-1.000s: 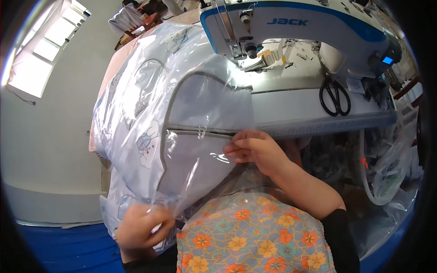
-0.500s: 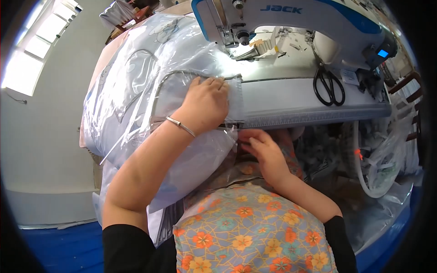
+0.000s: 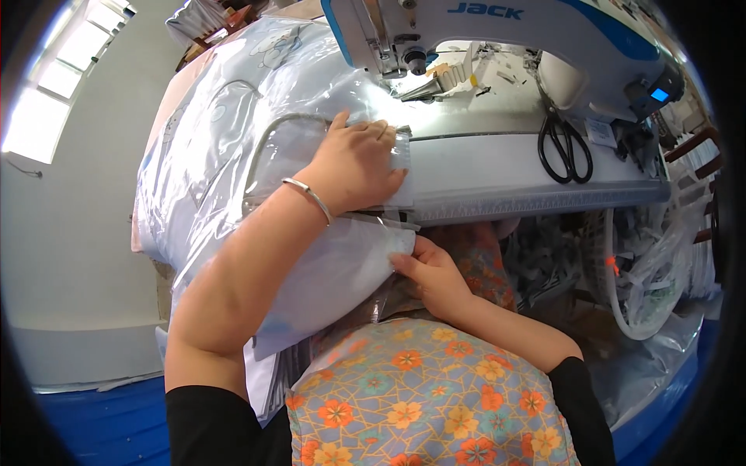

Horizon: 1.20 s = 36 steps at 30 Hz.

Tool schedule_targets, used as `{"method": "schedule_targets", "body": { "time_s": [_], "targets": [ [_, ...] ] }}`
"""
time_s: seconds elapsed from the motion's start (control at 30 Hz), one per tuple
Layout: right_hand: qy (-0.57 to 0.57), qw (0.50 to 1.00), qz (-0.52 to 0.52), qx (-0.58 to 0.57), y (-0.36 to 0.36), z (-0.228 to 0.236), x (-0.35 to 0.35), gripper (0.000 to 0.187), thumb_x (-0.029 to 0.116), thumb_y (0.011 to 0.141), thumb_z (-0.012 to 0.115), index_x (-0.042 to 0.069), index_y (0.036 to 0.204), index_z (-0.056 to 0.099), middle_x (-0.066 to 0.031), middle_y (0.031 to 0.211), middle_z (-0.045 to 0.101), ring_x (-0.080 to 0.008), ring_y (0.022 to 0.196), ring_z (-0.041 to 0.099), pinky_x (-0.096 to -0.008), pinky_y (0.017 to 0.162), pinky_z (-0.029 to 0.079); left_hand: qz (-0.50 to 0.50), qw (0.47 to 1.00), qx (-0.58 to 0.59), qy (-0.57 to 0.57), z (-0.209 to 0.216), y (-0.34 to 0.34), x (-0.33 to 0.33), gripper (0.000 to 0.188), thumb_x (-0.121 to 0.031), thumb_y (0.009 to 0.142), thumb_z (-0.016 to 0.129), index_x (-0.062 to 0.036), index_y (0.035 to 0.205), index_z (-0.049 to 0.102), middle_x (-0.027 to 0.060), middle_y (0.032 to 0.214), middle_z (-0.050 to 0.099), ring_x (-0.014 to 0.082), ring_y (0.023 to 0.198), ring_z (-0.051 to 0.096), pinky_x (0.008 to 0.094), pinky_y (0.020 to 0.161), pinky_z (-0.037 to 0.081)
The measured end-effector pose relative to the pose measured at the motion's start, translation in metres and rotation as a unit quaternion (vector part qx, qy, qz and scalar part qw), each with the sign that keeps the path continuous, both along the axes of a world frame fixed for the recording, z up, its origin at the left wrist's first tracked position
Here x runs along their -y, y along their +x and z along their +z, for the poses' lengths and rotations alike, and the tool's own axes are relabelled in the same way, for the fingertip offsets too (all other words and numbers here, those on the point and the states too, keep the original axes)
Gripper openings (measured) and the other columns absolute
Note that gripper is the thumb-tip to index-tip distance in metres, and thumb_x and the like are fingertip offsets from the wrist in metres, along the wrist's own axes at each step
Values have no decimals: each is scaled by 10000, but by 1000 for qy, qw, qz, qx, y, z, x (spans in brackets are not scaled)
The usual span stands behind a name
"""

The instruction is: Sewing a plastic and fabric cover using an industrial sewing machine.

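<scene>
A large pale blue fabric piece [image 3: 326,272], partly under clear plastic sheeting [image 3: 225,167], covers the left of the sewing table and hangs over its front edge. My left hand [image 3: 357,167] lies flat on it near the edge, fingers spread and thumb out to the right. Just below the table edge my right hand [image 3: 437,279] pinches the hanging fabric's right border between thumb and fingers. A dark-edged strip [image 3: 379,215] runs along the material beneath my left palm. The needle area of the white and blue sewing machine [image 3: 497,35] is beyond my left hand, apart from it.
Black-handled scissors [image 3: 565,151] lie on the table at right, behind the ruler-marked front edge [image 3: 536,200]. Metal attachments and scraps [image 3: 447,81] sit under the machine arm. Below right stands a white basket [image 3: 615,299] with plastic. A floral apron [image 3: 435,388] covers my lap.
My right hand has closed on the fabric's border, which has shifted slightly right. The left hand has spread its thumb and stayed on the material.
</scene>
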State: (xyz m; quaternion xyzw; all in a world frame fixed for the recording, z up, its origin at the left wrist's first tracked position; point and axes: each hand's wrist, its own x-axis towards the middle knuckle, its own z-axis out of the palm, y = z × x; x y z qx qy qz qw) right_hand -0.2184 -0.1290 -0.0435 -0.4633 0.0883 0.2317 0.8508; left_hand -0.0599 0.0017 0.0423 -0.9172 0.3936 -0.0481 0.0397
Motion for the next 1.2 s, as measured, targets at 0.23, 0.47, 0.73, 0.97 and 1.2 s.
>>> {"method": "schedule_targets", "body": {
  "time_s": [0.23,0.47,0.73,0.97,1.2],
  "targets": [
    [152,985,-78,20,21,48,21,276,178,1046,495,-6,1248,534,-96,1157,645,-167,1040,626,-321,933,506,6,989,-88,-120,-16,2,-15,619,-449,874,628,32,1262,606,188,1277,638,285,1216,584,429,1020,412],
    [139,980,-63,-125,-4,18,8,365,185,1036,528,-23,1333,487,-106,1256,598,-178,1127,591,-325,997,470,-55,990,11,-131,-24,2,-12,647,-444,841,669,23,1282,596,153,1320,620,258,1161,579,404,950,417],
    [-471,737,22,484,75,25,51,374,-68,762,593,31,1123,597,-185,1225,584,-374,1183,549,-404,1015,444,-52,958,52,-276,-48,6,-15,251,-124,836,685,-54,1077,704,81,1191,686,256,1072,614,401,905,468],
    [-654,597,-113,452,158,20,44,193,65,820,658,51,1004,602,-119,1061,607,-342,1012,595,-417,859,504,-49,919,-31,-389,-51,18,-20,134,-58,861,635,-28,965,714,94,1063,725,300,891,650,398,818,529],
    [-675,563,-193,436,159,17,74,179,13,791,661,42,959,606,-135,1011,619,-352,974,609,-431,835,506,-60,932,-31,-357,-49,15,-18,212,-111,859,638,-9,1035,694,112,1143,701,310,906,641,396,840,524]
  ]
}}
